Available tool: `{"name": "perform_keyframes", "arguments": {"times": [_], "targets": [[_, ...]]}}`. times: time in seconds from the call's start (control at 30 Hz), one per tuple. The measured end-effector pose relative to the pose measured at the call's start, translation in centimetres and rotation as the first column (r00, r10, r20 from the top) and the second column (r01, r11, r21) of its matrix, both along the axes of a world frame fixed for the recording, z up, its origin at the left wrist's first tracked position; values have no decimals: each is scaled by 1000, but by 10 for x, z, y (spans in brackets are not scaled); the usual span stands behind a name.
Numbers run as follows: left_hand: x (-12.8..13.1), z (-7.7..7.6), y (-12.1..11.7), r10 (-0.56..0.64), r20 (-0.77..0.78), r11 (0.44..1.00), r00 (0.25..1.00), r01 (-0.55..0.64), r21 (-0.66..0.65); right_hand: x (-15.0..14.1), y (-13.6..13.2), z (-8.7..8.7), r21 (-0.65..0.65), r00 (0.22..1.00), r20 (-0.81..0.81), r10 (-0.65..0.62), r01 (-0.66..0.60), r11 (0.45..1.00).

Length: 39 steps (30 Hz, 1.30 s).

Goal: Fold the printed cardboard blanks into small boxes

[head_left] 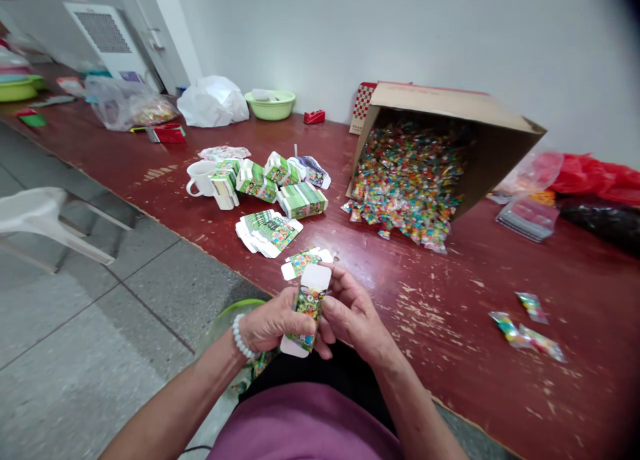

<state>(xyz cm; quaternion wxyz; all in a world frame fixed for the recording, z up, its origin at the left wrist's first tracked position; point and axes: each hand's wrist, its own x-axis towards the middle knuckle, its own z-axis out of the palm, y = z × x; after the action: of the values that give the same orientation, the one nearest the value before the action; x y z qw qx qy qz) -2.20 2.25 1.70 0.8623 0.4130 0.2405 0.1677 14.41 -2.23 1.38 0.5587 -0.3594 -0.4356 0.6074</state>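
Between my hands, over the table's front edge, is a small printed carton point(311, 303) with white end flaps sticking out at top and bottom. My left hand point(280, 321), a beaded bracelet at its wrist, grips the carton with the thumb across its front. Curled around the carton's right side is my right hand point(353, 313), thumb on its edge and fingers partly behind it. Just beyond lies another flat carton point(303, 261). A fanned stack of flat cartons point(269, 233) rests farther back, with banded bundles of cartons point(303, 200) behind it.
A tipped cardboard box point(500, 147) spills small wrapped candies point(410, 180) onto the red table point(425, 300). Several candy packets point(530, 337) lie at right. A white mug point(201, 179), green basin point(273, 107) and plastic bags stand farther off. A white stool point(45, 213) is at left.
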Motion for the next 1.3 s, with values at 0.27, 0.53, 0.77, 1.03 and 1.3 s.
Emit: {"name": "perform_keyframes", "arguments": {"times": [0.27, 0.53, 0.77, 1.03, 1.3], "targets": [[14, 2, -1, 202, -150, 957, 968, -163, 241, 2, -4, -13, -64, 988, 143, -52, 62, 996], [22, -8, -15, 565, -67, 724, 822, -456, 517, 4, 0, -17, 36, 893, 297, -339, 344, 938], [26, -19, -28, 646, -43, 647, 762, -516, 562, -2, -7, -28, 55, 911, 175, -374, 371, 927], [10, -12, -20, 406, -133, 851, 904, -321, 416, 16, -10, -35, 79, 898, 326, -297, 287, 955], [10, -7, -19, 396, -170, 786, 902, -237, 571, 22, -2, -36, -158, 996, 5, -93, 93, 983]]}}
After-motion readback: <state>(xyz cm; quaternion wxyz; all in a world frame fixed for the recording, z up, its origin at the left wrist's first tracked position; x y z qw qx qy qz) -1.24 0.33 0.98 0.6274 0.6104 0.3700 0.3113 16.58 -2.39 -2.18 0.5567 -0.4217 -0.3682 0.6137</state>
